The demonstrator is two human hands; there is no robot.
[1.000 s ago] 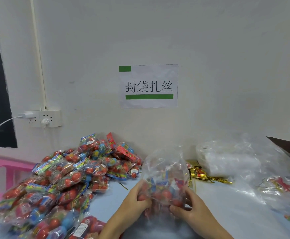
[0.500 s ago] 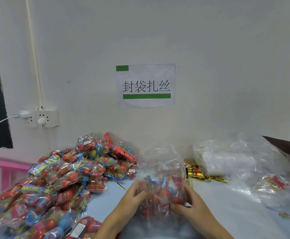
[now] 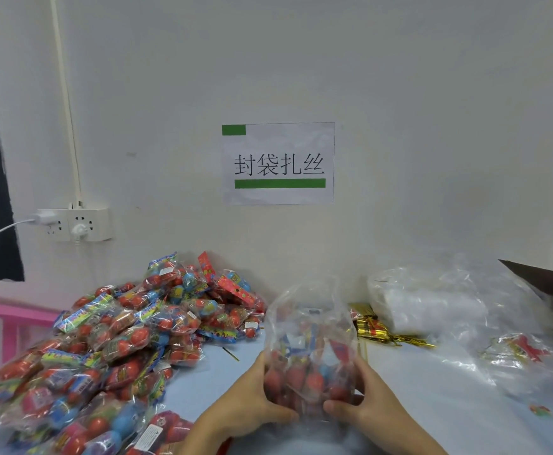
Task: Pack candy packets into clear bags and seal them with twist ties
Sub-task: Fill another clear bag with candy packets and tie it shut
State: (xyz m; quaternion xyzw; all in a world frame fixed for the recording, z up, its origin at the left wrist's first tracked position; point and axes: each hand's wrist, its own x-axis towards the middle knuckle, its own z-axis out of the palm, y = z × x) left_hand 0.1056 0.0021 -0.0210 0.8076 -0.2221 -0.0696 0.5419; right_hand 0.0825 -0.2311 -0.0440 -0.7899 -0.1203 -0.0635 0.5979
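Note:
A clear bag (image 3: 311,349) filled with red and blue candy packets stands upright on the light blue table (image 3: 432,399) in front of me, its mouth open at the top. My left hand (image 3: 252,402) grips its lower left side and my right hand (image 3: 363,402) grips its lower right side, thumbs curled round the front. A big heap of candy packets (image 3: 114,343) covers the table to the left. Gold twist ties (image 3: 380,333) lie just right of the bag.
A pile of empty clear bags (image 3: 432,303) sits at the back right, with more crumpled plastic (image 3: 524,359) nearer. A dark cardboard flap (image 3: 544,284) juts in from the right. One loose tie (image 3: 231,354) lies by the heap. A pink rack (image 3: 6,320) stands left.
Both hands stay on the bag and have slid slightly lower around its base. The bag stands a little taller between them. The view shifted slightly.

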